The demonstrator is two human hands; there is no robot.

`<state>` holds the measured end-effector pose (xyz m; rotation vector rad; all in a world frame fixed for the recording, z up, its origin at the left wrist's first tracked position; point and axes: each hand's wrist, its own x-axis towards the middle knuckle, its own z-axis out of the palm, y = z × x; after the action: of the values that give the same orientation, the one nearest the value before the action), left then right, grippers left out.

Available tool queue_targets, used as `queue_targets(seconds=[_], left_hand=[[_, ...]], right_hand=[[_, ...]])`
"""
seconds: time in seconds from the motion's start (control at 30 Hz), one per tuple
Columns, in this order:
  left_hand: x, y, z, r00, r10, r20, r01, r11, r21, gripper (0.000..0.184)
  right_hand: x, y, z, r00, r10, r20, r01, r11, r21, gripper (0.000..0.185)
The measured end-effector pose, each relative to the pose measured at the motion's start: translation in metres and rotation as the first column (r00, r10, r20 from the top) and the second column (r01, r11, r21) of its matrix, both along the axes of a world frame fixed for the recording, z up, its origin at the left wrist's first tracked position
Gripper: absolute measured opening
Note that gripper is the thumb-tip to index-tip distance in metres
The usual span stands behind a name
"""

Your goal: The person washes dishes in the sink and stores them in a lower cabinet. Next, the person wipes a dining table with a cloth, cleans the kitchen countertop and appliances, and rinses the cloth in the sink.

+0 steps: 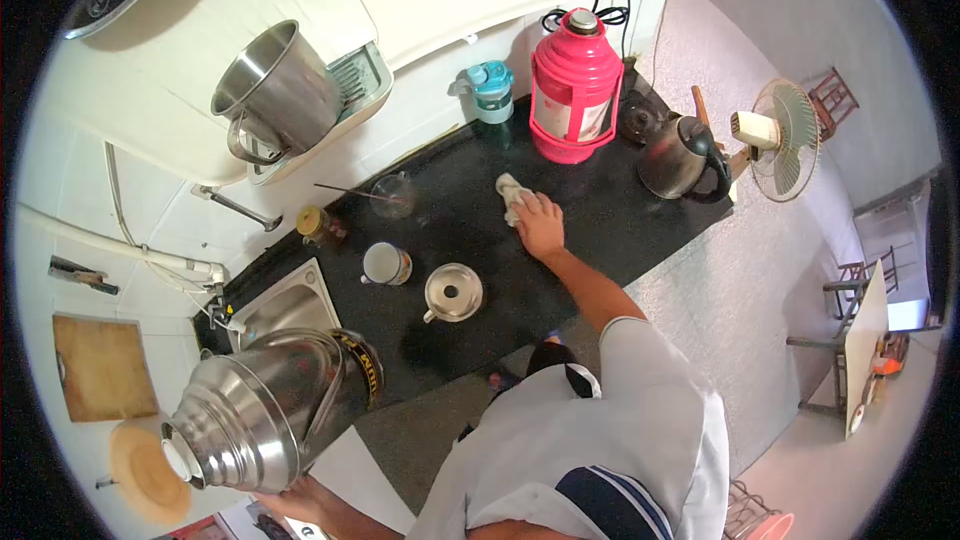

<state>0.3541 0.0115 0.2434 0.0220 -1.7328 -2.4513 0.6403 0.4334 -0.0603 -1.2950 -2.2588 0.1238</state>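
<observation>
Fingers [526, 208] of R hand [542, 230] were closed over a crumpled, off-white cloth [508, 186] on the black counter [622, 220]. L hand [302, 503] was at the shiny steel flask [250, 400], yellow lettering nr its base; fingers mostly hidden, so couldn't tell grip.

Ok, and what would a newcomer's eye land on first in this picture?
Probably the pink flask, bright against the black counter and standing towards its back, at the upper right. The big steel flask would come next, looming at the lower left and partly hiding the sink. After that, perhaps the pale cloth under the person's right grip, around the middle of the counter.
</observation>
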Motion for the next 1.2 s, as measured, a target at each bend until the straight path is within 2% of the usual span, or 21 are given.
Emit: queue_targets(seconds=[0.07,0.17,0.27,0.37,0.4,0.47,0.5,0.53,0.6,0.63,0.67,0.7,0.73,0.8,0.83,0.9,0.97,1.0,1.03,1.1,1.2], left_hand=[[0.006,0.013,0.002,0.998,-0.059,-0.01,0.059,0.997,0.05,0.055],[0.019,0.035,0.005,0.988,-0.088,-0.128,0.098,0.993,0.072,0.039],[0.021,0.047,-0.004,0.995,-0.1,-0.031,0.104,0.969,0.225,0.035],[0.052,0.074,-0.002,0.981,-0.187,0.045,0.164,0.936,0.312,0.037],[0.073,0.096,0.0,0.978,-0.187,-0.093,0.197,0.973,0.121,0.038],[0.055,0.093,-0.019,0.908,-0.387,-0.161,0.417,0.874,0.251,0.043],[0.07,0.11,-0.008,0.906,-0.391,-0.164,0.421,0.872,0.25,0.043],[0.09,0.139,0.001,0.94,-0.342,-0.003,0.331,0.909,0.253,0.044],[0.093,0.162,-0.003,0.945,-0.294,0.145,0.252,0.934,0.254,0.045],[0.078,0.169,-0.025,0.844,-0.534,0.047,0.504,0.82,0.272,0.045],[0.067,0.174,-0.036,0.674,-0.738,-0.047,0.722,0.643,0.255,0.045],[0.073,0.19,-0.03,0.656,-0.753,-0.052,0.738,0.626,0.254,0.045],[0.087,0.214,-0.027,0.649,-0.735,-0.195,0.72,0.677,-0.153,0.037],[0.086,0.238,-0.036,0.566,-0.752,-0.337,0.567,0.652,-0.503,0.034],[0.077,0.251,-0.048,0.474,-0.871,-0.126,0.847,0.491,-0.204,0.031],[0.075,0.271,-0.058,0.263,-0.965,0.022,0.949,0.262,0.177,0.029],[0.117,0.3,-0.021,0.514,-0.819,0.255,0.814,0.559,0.158,0.023],[0.114,0.309,-0.025,0.414,-0.892,0.181,0.882,0.442,0.16,0.025],[0.109,0.316,-0.04,0.405,-0.896,0.183,0.885,0.435,0.168,0.025],[0.097,0.335,-0.074,0.314,-0.94,0.135,0.94,0.328,0.096,0.028],[0.096,0.357,-0.091,0.329,-0.924,0.194,0.933,0.35,0.086,0.033]], right_hand=[[0.028,-0.021,-0.001,0.997,-0.072,-0.014,0.072,0.997,0.021,0.04],[0.064,-0.068,0.002,0.992,0.096,0.08,-0.091,0.994,-0.064,0.041],[0.102,-0.103,0.022,0.939,0.332,0.093,-0.32,0.939,-0.123,0.039],[0.134,-0.115,0.029,0.938,0.319,0.136,-0.289,0.936,-0.199,0.045],[0.14,-0.114,0.029,0.94,0.312,0.138,-0.284,0.94,-0.19,0.045],[0.148,-0.121,0.027,0.971,0.216,0.099,-0.188,0.953,-0.239,0.041],[0.149,-0.128,0.028,0.973,0.212,0.096,-0.184,0.954,-0.238,0.041],[0.148,-0.131,0.029,0.985,0.143,0.094,-0.118,0.965,-0.233,0.038],[0.146,-0.133,0.032,0.995,0.064,0.083,-0.045,0.977,-0.21,0.036],[0.146,-0.137,0.032,0.997,0.006,0.081,0.01,0.981,-0.194,0.035],[0.144,-0.144,0.032,0.995,-0.057,0.078,0.07,0.98,-0.184,0.035],[0.142,-0.149,0.028,0.994,-0.079,0.073,0.092,0.979,-0.182,0.035],[0.14,-0.154,0.023,0.989,-0.136,0.054,0.143,0.974,-0.177,0.034],[0.14,-0.163,0.017,0.975,-0.22,0.043,0.224,0.962,-0.156,0.034],[0.137,-0.168,0.015,0.964,-0.264,0.013,0.262,0.949,-0.174,0.033],[0.129,-0.17,0.01,0.947,-0.321,-0.013,0.313,0.932,-0.18,0.031],[0.122,-0.171,0.005,0.928,-0.37,-0.045,0.355,0.914,-0.196,0.029],[0.117,-0.17,0.012,0.91,-0.414,-0.024,0.402,0.895,-0.194,0.028],[0.114,-0.171,0.011,0.907,-0.421,-0.017,0.411,0.892,-0.189,0.028],[0.109,-0.167,0.008,0.882,-0.471,-0.012,0.458,0.863,-0.213,0.027],[0.105,-0.169,0.008,0.873,-0.488,-0.025,0.472,0.855,-0.213,0.028]])
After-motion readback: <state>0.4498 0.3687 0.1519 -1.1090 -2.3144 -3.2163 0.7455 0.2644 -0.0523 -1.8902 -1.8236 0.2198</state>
